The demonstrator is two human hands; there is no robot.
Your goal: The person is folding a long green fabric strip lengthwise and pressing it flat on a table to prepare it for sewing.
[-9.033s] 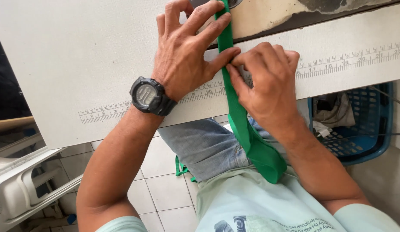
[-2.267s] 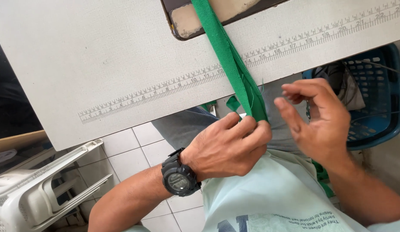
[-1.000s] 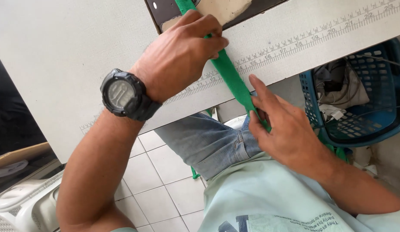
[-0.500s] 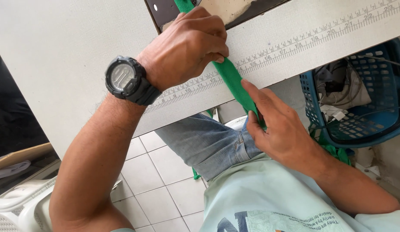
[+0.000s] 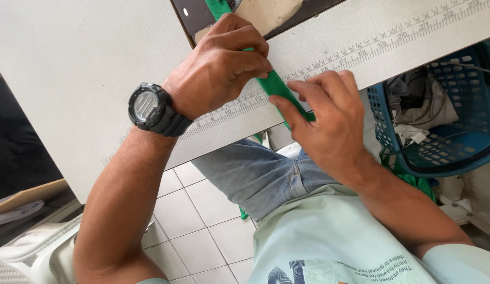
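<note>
A long green fabric strip [image 5: 277,87] runs diagonally from the dark plate at the top of the white work table [image 5: 71,79] down over the table's front edge. My left hand [image 5: 218,68], with a black wristwatch [image 5: 150,109] on its wrist, is closed over the strip on the table. My right hand [image 5: 329,123] pinches the strip at the table's edge, just below the left hand. A printed ruler [image 5: 361,50] lies along the table's edge under both hands. The strip's lower part is hidden behind my right arm.
A blue plastic basket [image 5: 440,115] with cloth and cords stands at the right below the table. White tiled floor [image 5: 197,221] shows between my knees and the table. A white plastic object [image 5: 34,252] sits at the lower left.
Both hands have slid up along the strip toward the table. My right hand rose from my lap to the table's edge, close under the left hand.
</note>
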